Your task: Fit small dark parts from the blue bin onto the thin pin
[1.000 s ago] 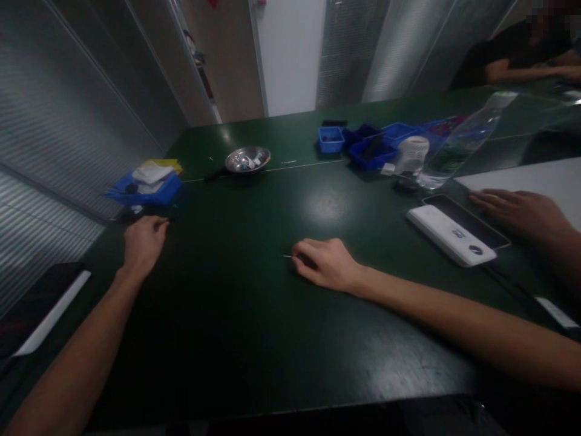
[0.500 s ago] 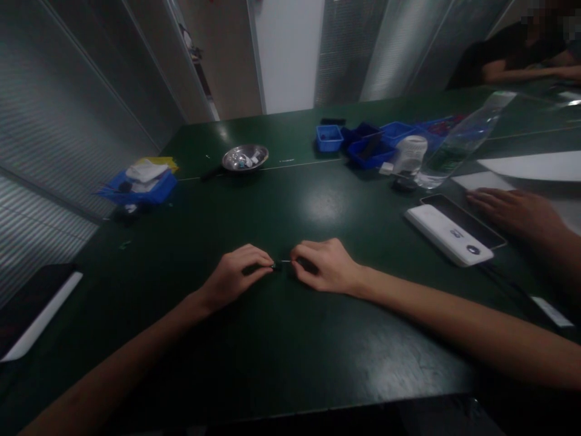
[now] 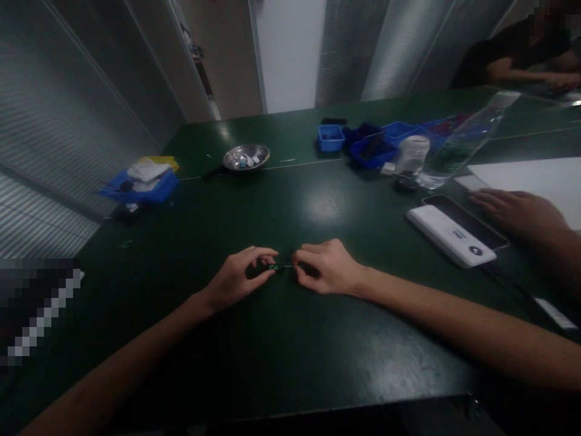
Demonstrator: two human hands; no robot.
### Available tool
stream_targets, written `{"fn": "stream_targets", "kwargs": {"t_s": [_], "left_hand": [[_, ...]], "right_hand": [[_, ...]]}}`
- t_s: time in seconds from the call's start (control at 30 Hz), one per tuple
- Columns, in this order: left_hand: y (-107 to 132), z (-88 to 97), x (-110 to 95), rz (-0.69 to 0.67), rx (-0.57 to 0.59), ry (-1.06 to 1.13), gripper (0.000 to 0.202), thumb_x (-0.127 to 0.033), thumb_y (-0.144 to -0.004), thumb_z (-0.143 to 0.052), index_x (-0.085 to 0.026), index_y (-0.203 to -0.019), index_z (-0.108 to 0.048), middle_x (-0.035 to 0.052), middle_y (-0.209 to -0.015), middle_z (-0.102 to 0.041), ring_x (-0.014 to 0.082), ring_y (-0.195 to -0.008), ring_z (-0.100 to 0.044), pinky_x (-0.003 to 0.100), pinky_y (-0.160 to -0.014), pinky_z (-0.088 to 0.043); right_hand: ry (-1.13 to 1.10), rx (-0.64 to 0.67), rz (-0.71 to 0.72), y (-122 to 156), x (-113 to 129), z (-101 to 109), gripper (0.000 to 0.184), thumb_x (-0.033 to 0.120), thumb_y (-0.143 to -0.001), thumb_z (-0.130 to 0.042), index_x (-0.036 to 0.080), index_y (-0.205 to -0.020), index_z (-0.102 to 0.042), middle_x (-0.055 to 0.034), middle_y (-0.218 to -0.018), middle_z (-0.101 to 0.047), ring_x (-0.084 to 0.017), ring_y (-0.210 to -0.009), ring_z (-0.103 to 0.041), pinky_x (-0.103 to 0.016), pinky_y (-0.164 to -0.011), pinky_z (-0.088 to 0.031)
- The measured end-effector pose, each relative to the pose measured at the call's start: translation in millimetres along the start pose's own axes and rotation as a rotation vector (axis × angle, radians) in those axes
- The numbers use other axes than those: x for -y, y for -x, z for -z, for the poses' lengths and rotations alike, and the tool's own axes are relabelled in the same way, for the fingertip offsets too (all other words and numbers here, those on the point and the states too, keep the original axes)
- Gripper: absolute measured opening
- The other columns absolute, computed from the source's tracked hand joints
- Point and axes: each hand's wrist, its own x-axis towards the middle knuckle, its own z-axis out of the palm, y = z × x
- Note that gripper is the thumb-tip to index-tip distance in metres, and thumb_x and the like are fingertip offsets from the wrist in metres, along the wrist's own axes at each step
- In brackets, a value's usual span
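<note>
From my feed: R hand (image 3: 329, 266) pinching thin rod (image 3: 288, 266); at its 9 o'clock, L hand (image 3: 236, 274), thumb at sm. green pc (image 3: 273, 267) (can't tell if gripped).

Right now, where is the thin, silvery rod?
In the head view, the rod is just below centre, jutting from the right hand toward the left hand.

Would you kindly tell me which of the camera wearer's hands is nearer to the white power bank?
Right. The right hand is to the left of the white power bank, apart from it; the left hand is farther left, beyond the right hand.
</note>
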Motion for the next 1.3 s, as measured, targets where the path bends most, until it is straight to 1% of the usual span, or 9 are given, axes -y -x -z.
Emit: {"fn": "stream_targets", "kwargs": {"t_s": [0.2,0.37,0.63,0.8,0.9,0.97,1.1,1.2,1.3], "left_hand": [[-0.2,0.0,0.7,-0.001,0.016,0.005,0.04,-0.026,-0.092,-0.063,-0.023,-0.131,-0.058,0.0074,-0.112,-0.067,0.0184,-0.095,-0.065,0.034,-0.081,-0.055],[-0.7,-4.7,-0.3,-0.035,0.063,0.042,0.043,-0.024,-0.092,-0.064,-0.022,-0.134,-0.056,0.0081,-0.117,-0.065,0.0188,-0.099,-0.064,0.036,-0.085,-0.055],[-1.7,-3.3,-8.6,-0.031,0.051,0.02,0.046,-0.019,-0.09,-0.063,-0.024,-0.135,-0.055,0.009,-0.117,-0.063,0.0207,-0.105,-0.062,0.038,-0.091,-0.053],[-0.2,6.1,-3.8,-0.05,0.15,0.024,0.047,-0.016,-0.092,-0.058,-0.025,-0.138,-0.054,0.0091,-0.114,-0.064,0.0191,-0.1,-0.063,0.034,-0.087,-0.054],[-0.1,23.0,11.6,-0.012,0.179,-0.006,0.05,-0.02,-0.094,-0.056,-0.028,-0.143,-0.05,0.0078,-0.116,-0.064,0.019,-0.102,-0.062,0.034,-0.087,-0.053],[0.8,40.2,28.8,0.055,0.144,-0.061,0.049,-0.024,-0.095,-0.055,-0.029,-0.143,-0.05,0.0076,-0.119,-0.064,0.0196,-0.103,-0.062,0.034,-0.087,-0.053],[10.7,83.7,76.2,0.27,0.0,-0.189,0.049,-0.032,-0.095,-0.054,-0.026,-0.143,-0.05,0.009,-0.122,-0.064,0.0199,-0.094,-0.064,0.032,-0.077,-0.052],[26.9,116.9,114.8,0.396,-0.142,-0.295,0.052,-0.037,-0.092,-0.057,-0.021,-0.141,-0.052,0.0095,-0.12,-0.065,0.021,-0.097,-0.063,0.032,-0.083,-0.05],[47.7,145.1,146.5,0.51,-0.239,-0.371,0.055,-0.034,-0.089,-0.06,-0.018,-0.141,-0.051,0.0084,-0.12,-0.066,0.0197,-0.098,-0.062,0.032,-0.089,-0.047]], "right_hand": [[0.01,0.007,0.035,-0.6,1.3,-0.1,0.017,0.027,-0.092,-0.049,0.019,-0.094,-0.064,0.0002,-0.077,-0.061,-0.01,-0.059,-0.047,-0.025,-0.054,-0.029],[0.031,0.023,0.084,-3.0,2.9,-0.6,0.021,0.03,-0.097,-0.045,0.018,-0.098,-0.062,-0.0012,-0.081,-0.062,-0.01,-0.061,-0.048,-0.024,-0.053,-0.03],[0.021,0.002,0.054,-1.9,1.2,0.1,0.022,0.033,-0.099,-0.043,0.018,-0.101,-0.06,-0.0017,-0.084,-0.063,-0.01,-0.062,-0.049,-0.024,-0.054,-0.029],[0.005,-0.016,0.041,-1.8,1.8,2.4,0.02,0.03,-0.097,-0.045,0.018,-0.099,-0.061,-0.001,-0.083,-0.062,-0.009,-0.062,-0.049,-0.023,-0.054,-0.03],[-0.006,-0.004,0.038,-2.2,2.0,3.8,0.02,0.03,-0.098,-0.045,0.018,-0.099,-0.061,-0.0011,-0.083,-0.062,-0.009,-0.061,-0.049,-0.023,-0.053,-0.03],[-0.014,0.003,0.033,-2.3,1.9,4.3,0.021,0.031,-0.098,-0.044,0.018,-0.1,-0.06,-0.0014,-0.084,-0.062,-0.009,-0.061,-0.048,-0.023,-0.053,-0.031],[-0.026,0.014,0.036,-1.8,1.6,4.3,0.022,0.032,-0.099,-0.043,0.017,-0.1,-0.06,-0.0015,-0.085,-0.062,-0.009,-0.062,-0.049,-0.022,-0.054,-0.032],[-0.019,0.018,0.032,-1.8,1.1,3.5,0.023,0.032,-0.099,-0.043,0.017,-0.101,-0.06,-0.0014,-0.085,-0.062,-0.009,-0.062,-0.049,-0.023,-0.054,-0.032],[-0.022,0.02,0.027,-2.0,0.9,2.5,0.023,0.033,-0.099,-0.043,0.017,-0.101,-0.06,-0.0016,-0.086,-0.063,-0.009,-0.061,-0.049,-0.023,-0.054,-0.033]]}}
